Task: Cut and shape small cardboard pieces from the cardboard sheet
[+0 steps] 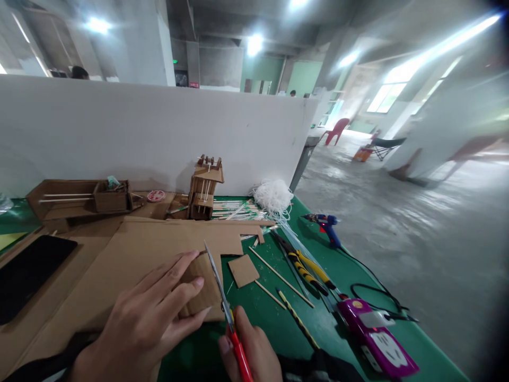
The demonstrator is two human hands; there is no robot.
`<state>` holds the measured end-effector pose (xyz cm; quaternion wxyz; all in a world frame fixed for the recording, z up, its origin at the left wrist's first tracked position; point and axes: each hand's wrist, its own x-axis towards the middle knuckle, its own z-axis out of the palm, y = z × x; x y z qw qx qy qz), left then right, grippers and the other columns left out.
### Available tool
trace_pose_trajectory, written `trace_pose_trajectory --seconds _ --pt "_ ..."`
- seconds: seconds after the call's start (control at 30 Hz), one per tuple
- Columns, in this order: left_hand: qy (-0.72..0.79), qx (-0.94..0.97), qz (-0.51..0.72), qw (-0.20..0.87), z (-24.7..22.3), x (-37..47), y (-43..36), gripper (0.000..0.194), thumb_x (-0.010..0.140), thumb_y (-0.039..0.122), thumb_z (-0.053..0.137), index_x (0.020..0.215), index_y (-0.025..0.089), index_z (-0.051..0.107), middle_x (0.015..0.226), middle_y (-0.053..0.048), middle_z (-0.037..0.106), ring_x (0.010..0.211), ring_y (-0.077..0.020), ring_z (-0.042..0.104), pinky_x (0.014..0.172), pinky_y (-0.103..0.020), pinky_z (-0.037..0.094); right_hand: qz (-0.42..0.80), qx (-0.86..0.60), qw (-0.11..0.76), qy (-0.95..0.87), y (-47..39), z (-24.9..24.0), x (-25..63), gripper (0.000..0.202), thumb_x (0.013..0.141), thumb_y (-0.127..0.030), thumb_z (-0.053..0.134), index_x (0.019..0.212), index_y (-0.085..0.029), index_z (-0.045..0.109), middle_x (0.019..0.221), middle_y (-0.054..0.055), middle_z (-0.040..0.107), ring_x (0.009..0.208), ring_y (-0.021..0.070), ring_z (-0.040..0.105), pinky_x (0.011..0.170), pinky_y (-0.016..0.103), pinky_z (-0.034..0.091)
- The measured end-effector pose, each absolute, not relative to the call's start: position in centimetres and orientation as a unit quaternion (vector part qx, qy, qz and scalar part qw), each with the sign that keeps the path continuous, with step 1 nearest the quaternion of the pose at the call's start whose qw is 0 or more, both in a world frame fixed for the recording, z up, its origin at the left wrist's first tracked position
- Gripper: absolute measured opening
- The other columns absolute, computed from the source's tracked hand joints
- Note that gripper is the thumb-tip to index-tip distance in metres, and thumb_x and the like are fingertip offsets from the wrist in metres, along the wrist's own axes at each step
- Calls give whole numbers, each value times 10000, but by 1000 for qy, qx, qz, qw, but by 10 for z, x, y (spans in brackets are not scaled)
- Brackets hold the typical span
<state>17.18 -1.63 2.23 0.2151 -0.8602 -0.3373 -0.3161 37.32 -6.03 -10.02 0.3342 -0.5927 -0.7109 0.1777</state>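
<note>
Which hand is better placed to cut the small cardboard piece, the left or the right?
Right, probably: the right hand holds the red-handled scissors beside the small cardboard piece, while the left hand is busy holding that piece.

The head-worn camera looked forward and down from above the wearer's bare left hand [147, 313] and bare right hand [254, 347], both near the lens, across the green-topped table [348, 276] toward the smooth white upright panel [159, 132].
</note>
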Motion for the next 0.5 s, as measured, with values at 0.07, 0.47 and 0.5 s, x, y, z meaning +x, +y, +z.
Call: trace_pose_trajectory --seconds 0.07,0.47,0.5 --pt "-342 -857 -322 209 22 173 -17 161 865 261 655 997 179 611 1276 -173 640 1162 -248 633 884 -353 579 182 -594 330 -711 -60 -99 373 448 924 -605 388 994 -207 584 582 15 622 465 184 595 439 245 339" --pt "-333 -864 -323 196 23 179 -18 127 866 238 646 971 172 618 1226 -163 663 1148 -265 640 903 -357 569 142 -597 321 -721 -59 -98 375 618 948 -674 202 1078 -179 549 642 59 691 536 238 644 474 296 355" --pt "-334 -863 -323 196 23 179 -18 126 864 234 648 971 173 619 1224 -159 664 1149 -261 639 911 -352 566 138 -599 319 -722 -58 -99 374 619 954 -668 191 1084 -179 548 625 53 685 527 239 644 463 298 343"
